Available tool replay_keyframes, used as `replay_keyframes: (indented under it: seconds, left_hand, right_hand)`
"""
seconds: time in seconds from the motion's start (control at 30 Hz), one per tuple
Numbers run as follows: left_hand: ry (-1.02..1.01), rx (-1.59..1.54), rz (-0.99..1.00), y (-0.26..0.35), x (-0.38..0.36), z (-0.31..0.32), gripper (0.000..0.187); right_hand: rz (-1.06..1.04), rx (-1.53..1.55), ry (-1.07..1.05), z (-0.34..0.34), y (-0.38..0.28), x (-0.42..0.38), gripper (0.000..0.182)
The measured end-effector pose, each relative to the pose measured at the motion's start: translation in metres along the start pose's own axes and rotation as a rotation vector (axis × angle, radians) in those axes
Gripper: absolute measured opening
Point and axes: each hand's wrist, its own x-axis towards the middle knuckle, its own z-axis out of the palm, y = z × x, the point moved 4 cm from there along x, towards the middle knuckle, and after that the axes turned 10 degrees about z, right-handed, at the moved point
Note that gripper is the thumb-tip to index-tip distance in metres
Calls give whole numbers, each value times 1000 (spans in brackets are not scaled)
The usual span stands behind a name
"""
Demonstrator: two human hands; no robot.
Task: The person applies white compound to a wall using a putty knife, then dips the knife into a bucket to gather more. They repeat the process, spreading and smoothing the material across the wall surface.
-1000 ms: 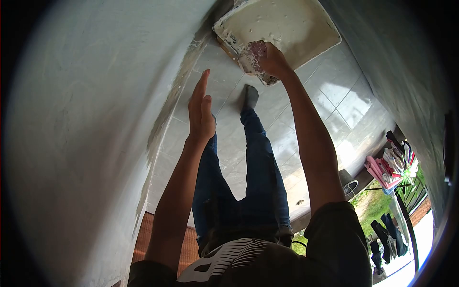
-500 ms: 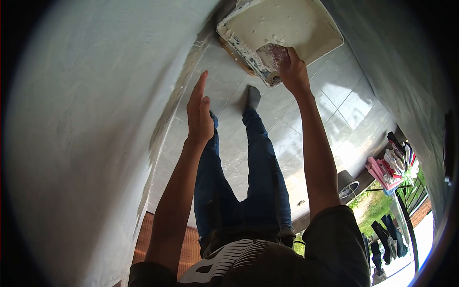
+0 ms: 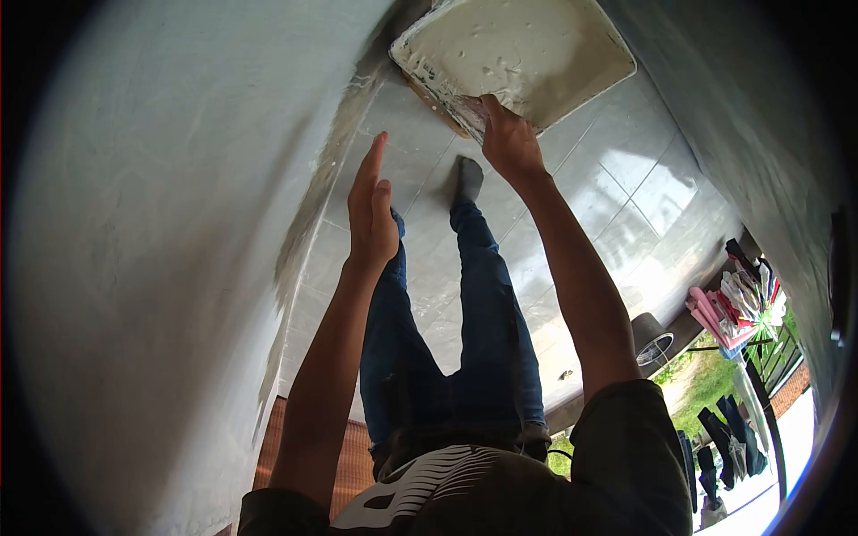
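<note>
My right hand (image 3: 513,143) grips a flat scraper (image 3: 468,111) smeared with pale coating, at the near left corner of a square tray (image 3: 585,108). Thick cream-coloured coating (image 3: 536,45) fills the tray, with lumps and drag marks on its surface. The scraper's face is turned mostly edge-on, and my fingers hide part of it. Apart from all this, my left hand (image 3: 374,210) is raised beside the left wall (image 3: 188,223), fingers stretched out straight, holding nothing.
Under the tray's left edge shows a brownish support (image 3: 436,109). Grey floor tiles (image 3: 572,179) run between two walls, with my foot (image 3: 468,179) near the tray. A dark bucket-like container (image 3: 645,335) and hanging clothes (image 3: 728,304) are at the lower right.
My right hand and the scraper have shifted left along the tray's near edge, and the scraper has turned more edge-on. The left hand has stayed almost still.
</note>
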Motion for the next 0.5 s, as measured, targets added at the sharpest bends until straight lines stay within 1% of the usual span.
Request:
replay_keyframes:
  seconds: [0.1,0.17,0.3,0.37,0.5]
  left_hand:
    - [-14,-25,-12,10,3,4,60]
    - [-17,-14,-13,12,6,4,61]
    - [-7,-6,-25,11,6,1,61]
    - [-3,-10,-25,5,5,0,62]
    - [-7,6,-29,5,2,1,61]
  right_hand:
    - [6,-53,-20,1,-9,7,30]
    - [122,-43,-1,-4,-10,16,28]
    - [49,22,62,-10,-12,26,28]
    - [15,-101,-54,-1,-15,28,27]
    - [10,-121,-118,11,-19,33,27]
